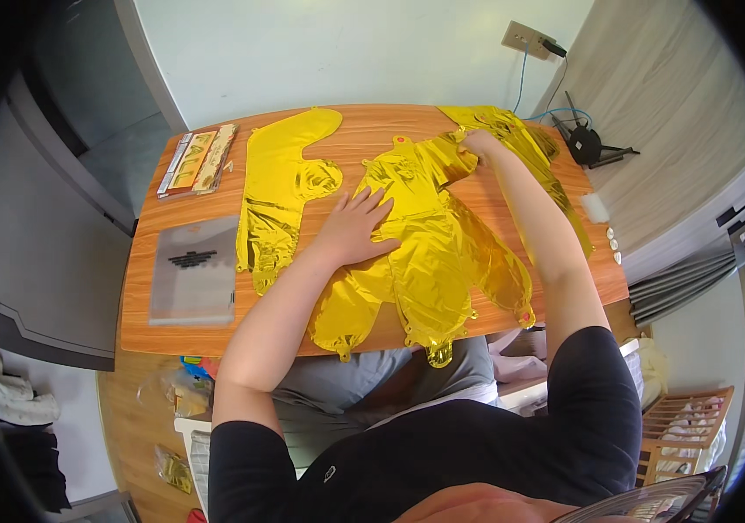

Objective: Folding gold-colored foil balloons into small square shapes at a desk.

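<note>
Gold foil under both palms: we work a flat foil balloon (425, 244) spread across the middle of the wooden table (193, 207). Our left hand (357, 228) lies loose and spread, pressing it down and gripping nothing. Our right hand (477, 142), toward the table's far right, has curled fingers, pinching the tip of the balloon's upper arm as best we can tell.

Risks, in our judgement: a hard pull on that tip against the pressing palm could tear or stretch the thin film; it looks already creased. The bottom lobe pokes past the table's near edge, so a shifting lap could snag it. Our right forearm crosses the folded foil piece (512, 129) at the table's far right corner; a sweeping elbow could drag it. The second foil shape (272, 174), left of the table's middle, lies close enough to tangle.

Further out, writing: the printed packet (202, 161) at the table's far left corner has big pale letters on an orange panel; we copy no wording. Its finer print is too small. Clear sleeve (180, 301) at the table's near left: dark marks (193, 259), illegible to us. Small pale emblem (329, 474) on our dark shirt (451, 436), below the table's near edge: unreadable.
</note>
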`<state>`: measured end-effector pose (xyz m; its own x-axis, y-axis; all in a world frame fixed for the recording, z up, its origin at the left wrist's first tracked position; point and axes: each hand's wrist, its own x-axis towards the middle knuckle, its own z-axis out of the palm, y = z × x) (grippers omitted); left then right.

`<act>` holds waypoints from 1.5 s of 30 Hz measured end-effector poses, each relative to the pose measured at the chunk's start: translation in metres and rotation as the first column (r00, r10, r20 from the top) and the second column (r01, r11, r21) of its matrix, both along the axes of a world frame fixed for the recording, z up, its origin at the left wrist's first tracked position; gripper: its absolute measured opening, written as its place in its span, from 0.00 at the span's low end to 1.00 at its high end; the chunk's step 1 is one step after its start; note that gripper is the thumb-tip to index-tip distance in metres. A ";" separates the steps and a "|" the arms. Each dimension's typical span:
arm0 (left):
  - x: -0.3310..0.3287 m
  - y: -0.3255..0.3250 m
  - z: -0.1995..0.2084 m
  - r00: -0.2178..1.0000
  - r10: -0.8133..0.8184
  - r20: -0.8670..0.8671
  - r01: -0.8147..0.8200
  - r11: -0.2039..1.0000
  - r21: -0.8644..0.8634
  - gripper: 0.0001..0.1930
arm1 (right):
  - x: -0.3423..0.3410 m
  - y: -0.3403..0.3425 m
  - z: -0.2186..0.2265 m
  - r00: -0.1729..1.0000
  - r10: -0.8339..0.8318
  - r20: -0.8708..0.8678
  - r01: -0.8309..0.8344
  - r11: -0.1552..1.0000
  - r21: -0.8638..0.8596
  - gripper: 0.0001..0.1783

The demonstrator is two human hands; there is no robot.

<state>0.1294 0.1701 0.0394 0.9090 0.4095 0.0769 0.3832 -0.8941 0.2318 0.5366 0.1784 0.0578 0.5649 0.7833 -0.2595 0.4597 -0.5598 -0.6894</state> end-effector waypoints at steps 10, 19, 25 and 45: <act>0.020 -0.006 0.008 0.997 -0.062 0.045 0.062 0.998 0.000 0.46 | 0.057 -0.011 -0.014 0.998 -0.026 -0.052 0.029 0.998 0.060 0.28; 0.007 -0.002 0.000 0.998 -0.039 0.045 0.039 0.999 0.003 0.46 | -0.021 -0.026 0.053 0.827 0.040 -0.561 0.047 0.989 0.139 0.26; 0.006 -0.001 -0.001 0.999 -0.032 0.034 0.032 0.999 0.011 0.46 | -0.070 -0.019 0.058 0.706 0.140 -0.694 0.040 0.971 0.237 0.27; 0.005 0.003 -0.007 0.998 -0.036 0.046 0.036 0.999 0.008 0.47 | -0.092 -0.026 -0.015 0.667 0.378 0.642 -0.638 0.735 0.229 0.18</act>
